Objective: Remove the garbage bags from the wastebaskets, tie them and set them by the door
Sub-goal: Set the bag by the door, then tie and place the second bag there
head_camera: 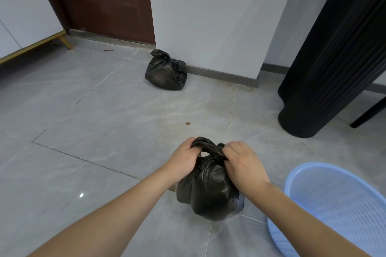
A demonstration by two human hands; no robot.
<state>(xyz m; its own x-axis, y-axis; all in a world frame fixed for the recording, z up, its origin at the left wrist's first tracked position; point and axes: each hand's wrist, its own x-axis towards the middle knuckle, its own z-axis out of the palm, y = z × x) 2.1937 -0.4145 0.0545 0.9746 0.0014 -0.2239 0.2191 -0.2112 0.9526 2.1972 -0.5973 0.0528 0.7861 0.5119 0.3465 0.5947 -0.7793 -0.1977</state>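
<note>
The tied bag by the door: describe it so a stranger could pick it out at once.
Find the dark brown door at the back and the white wall right of it. At that wall's foot, on the grey floor tiles, sits the tied black bag. Unlike the other black bag, no hand touches it and its knot is finished.

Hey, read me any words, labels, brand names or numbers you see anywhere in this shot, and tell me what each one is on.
None: no readable text anywhere in this view.
Black bag gripped by the left hand and right hand: plain, no print.
Tied bag by the wall: plain.
Blue wastebasket: no label showing.
Brown door and floor tiles: no signs or numbers.
</note>
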